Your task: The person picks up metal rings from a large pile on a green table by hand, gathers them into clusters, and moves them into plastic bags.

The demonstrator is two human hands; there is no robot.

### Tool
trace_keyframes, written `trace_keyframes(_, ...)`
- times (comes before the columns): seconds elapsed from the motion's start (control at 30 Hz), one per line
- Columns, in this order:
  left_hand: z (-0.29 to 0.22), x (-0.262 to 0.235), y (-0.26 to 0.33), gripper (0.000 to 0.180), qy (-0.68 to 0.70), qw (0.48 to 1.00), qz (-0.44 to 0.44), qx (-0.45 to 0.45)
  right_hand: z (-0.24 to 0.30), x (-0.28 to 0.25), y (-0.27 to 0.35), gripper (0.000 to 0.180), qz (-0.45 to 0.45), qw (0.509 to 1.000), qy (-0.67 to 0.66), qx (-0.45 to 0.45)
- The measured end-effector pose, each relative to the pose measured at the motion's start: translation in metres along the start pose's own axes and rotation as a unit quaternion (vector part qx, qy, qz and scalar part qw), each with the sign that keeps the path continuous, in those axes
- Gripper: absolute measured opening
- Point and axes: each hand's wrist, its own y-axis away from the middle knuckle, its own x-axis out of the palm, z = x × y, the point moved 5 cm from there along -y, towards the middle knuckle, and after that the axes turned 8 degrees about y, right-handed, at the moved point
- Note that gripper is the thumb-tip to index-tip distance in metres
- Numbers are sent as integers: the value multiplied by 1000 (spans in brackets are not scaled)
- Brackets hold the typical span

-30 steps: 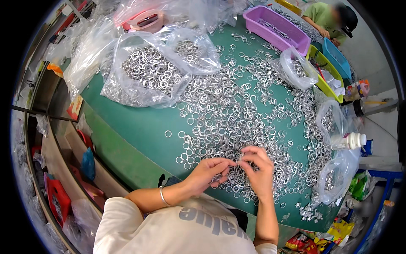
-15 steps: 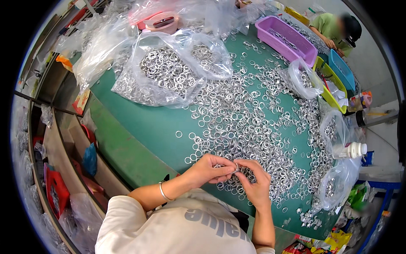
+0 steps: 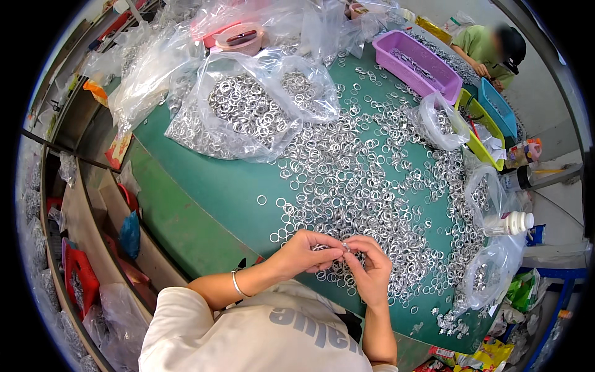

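Both hands meet over the near edge of the green table. The left hand has its fingers curled in, thumb and fingertips pressed together on a small metal ring that sits between the 2 hands. The right hand faces it with fingertips pinched on the same ring; how much of the ring each hand grips is too small to tell. A thin bracelet circles the left wrist.

Just beyond the hands, a wide scatter of loose silver rings covers the middle and right side of the table. Toward the far left lies an open clear plastic bag heaped with the same rings. A smaller clear bag of rings stands near the far right edge, and more ring-filled bags slump along the right edge beside a white bottle. At the far right corner sit a purple tray holding metal parts, a yellow tray and a blue tray. Another person sits beyond that corner.
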Motion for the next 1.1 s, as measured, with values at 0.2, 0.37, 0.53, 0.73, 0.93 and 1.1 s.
trace_keyframes(0.2,-8,9,1,17,-57,998,-9,27,-12,-2,6,16,-29,976,-202,70)
trace_keyframes(0.37,-19,20,2,16,-201,961,-25,188,-16,-1,11,16,-57,944,-303,115)
trace_keyframes(0.53,-20,22,5,16,-181,956,-17,231,-14,2,18,16,-67,919,-375,106)
trace_keyframes(0.73,-29,29,14,14,-177,952,9,248,-5,3,21,15,-66,926,-359,101)
trace_keyframes(0.93,-35,34,23,12,-200,940,21,276,8,-1,23,12,-66,945,-313,67)
trace_keyframes(1.1,-38,38,28,12,-200,935,36,291,11,-1,26,10,-65,955,-287,34)
